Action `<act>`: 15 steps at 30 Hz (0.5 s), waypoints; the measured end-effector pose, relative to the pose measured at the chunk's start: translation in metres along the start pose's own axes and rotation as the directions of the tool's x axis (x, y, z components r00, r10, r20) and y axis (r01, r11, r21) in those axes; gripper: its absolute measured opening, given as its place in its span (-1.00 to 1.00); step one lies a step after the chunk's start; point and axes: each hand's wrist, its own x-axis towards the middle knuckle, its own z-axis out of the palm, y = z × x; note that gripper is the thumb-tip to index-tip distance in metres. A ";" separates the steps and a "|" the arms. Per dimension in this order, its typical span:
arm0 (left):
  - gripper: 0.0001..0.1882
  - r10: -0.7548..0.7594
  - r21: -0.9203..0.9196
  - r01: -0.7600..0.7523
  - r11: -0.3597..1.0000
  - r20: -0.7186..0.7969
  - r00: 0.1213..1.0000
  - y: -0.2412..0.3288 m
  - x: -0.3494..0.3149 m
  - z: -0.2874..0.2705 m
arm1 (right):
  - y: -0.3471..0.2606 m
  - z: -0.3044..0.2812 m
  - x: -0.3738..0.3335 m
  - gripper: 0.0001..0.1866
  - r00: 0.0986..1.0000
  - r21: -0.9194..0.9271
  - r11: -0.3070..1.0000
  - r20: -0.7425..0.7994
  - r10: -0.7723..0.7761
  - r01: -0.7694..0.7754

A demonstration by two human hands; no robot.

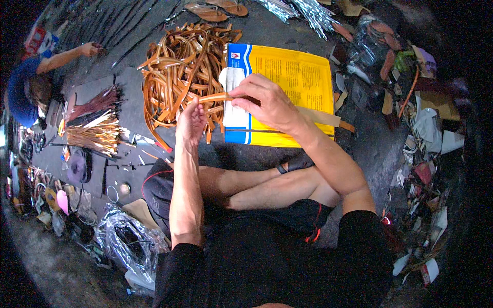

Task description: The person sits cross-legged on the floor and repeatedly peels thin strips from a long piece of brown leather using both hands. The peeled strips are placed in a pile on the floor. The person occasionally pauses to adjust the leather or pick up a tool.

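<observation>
Between my two hands runs a narrow orange-brown strap [214, 97] with a pale line along it. My left hand [191, 123] pinches it near the tangled heap. The fingers of my right hand [268, 101] are closed on the strap's other part, over the left side of a yellow, blue and white sack [292, 66] lying flat. A big heap of similar straps [174, 72] lies just beyond my left hand. Under my right wrist a flat beige strip [321, 117] crosses the sack, with a brown strap end [347, 126] sticking out past its edge.
A person in a blue cap [23, 92] works at the far left beside bundles of dark and golden strips [95, 133]. Brown sandals [208, 11] lie at the back. Scraps and plastic [426, 123] litter the right; a clear plastic bag [131, 238] lies at lower left.
</observation>
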 end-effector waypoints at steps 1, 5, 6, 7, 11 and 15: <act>-0.77 -0.020 -0.102 0.021 0.995 0.016 1.000 0.001 0.002 -0.006 | 0.000 0.001 0.002 -0.86 1.000 0.000 1.000 0.002 -0.008 0.008; -0.59 0.007 -0.151 0.005 0.989 0.078 0.997 -0.001 -0.054 0.073 | 0.001 -0.004 -0.003 -0.86 1.000 -0.051 0.999 -0.019 0.011 -0.012; -0.62 0.103 0.050 -0.107 0.993 0.090 0.991 -0.007 -0.057 0.080 | 0.001 -0.002 -0.002 -0.84 1.000 -0.056 0.998 -0.017 -0.007 0.006; -0.70 0.142 0.182 -0.158 0.971 0.095 0.985 -0.011 -0.054 0.079 | 0.000 0.000 -0.001 -0.83 1.000 -0.061 0.998 -0.014 -0.025 0.024; -0.82 0.149 0.267 -0.163 0.950 0.070 0.986 -0.011 -0.046 0.068 | -0.003 -0.002 -0.004 -0.83 1.000 -0.061 0.998 0.001 -0.006 0.006; -0.84 0.114 0.280 -0.110 0.954 0.000 0.993 -0.005 -0.030 0.039 | -0.003 -0.004 -0.007 -0.84 1.000 -0.072 0.997 0.005 0.004 -0.004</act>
